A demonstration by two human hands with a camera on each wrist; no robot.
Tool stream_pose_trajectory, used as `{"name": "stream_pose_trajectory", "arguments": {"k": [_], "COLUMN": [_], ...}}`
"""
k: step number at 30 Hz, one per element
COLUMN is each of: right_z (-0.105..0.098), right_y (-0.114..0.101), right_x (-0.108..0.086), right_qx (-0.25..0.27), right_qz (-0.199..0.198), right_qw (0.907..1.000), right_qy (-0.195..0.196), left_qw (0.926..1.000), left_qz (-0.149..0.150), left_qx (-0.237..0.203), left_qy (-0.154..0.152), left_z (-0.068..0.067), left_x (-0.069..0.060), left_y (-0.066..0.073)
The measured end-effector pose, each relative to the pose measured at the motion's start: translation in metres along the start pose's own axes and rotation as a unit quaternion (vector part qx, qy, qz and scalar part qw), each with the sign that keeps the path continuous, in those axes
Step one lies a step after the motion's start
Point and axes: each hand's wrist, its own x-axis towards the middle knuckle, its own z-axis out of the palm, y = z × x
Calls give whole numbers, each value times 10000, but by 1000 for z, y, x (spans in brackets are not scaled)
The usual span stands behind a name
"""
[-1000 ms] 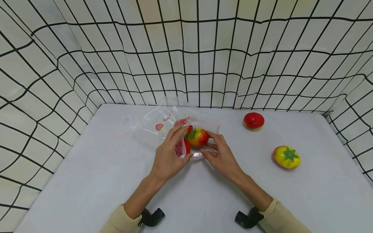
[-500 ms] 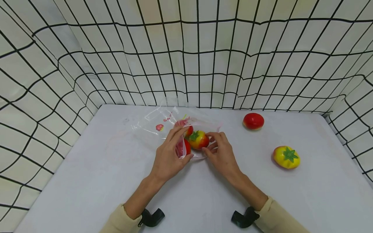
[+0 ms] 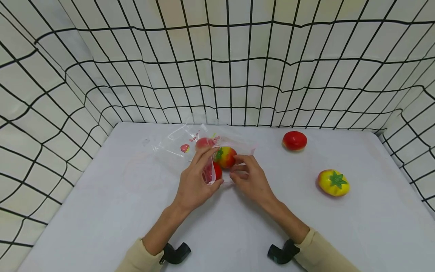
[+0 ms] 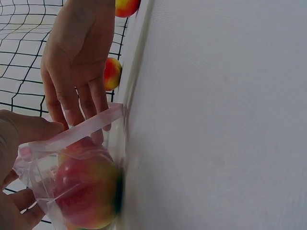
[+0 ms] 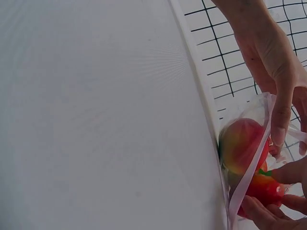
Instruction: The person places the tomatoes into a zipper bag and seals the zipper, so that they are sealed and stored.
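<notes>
A clear plastic bag (image 3: 166,149) printed with pink strawberries lies at the table's middle, its mouth facing me. My left hand (image 3: 195,183) grips the bag's pink rim (image 4: 86,129) with thumb and fingers, holding the mouth open. My right hand (image 3: 253,181) is at the mouth, thumb and fingertips about a red-yellow toy tomato (image 3: 225,157) with a green leaf top. Inside the bag are a red toy fruit (image 3: 217,170), partly hidden by the left hand, and another reddish one (image 3: 204,142) seen through the plastic. The right wrist view shows a red-green fruit (image 5: 242,143) behind the film.
On the right of the white table (image 3: 112,196) sit two loose toy fruits: a red one (image 3: 294,141) towards the back and a yellow one (image 3: 333,183) with a green leaf star, nearer me. A black wire grid (image 3: 231,87) encloses the back and sides.
My right hand has moved slightly left, and the toy tomato has shifted left and up, deeper into the bag. The left hand stays in place on the rim.
</notes>
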Motion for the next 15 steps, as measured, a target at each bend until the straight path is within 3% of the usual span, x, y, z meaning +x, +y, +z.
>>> {"name": "stream_pose_trajectory", "arguments": {"k": [6, 15], "right_z": [5, 2], "right_y": [2, 1], "right_x": [4, 7], "right_qx": [397, 445], "right_qz": [-131, -146], "right_qw": [9978, 9959], "right_qy": [-515, -778], "left_qw": [10000, 9997], "left_qz": [-76, -217], "left_qx": [-44, -80], "left_qy": [-11, 3], "left_z": [-1, -3], "left_x": [1, 3], "left_y": [-1, -1]}}
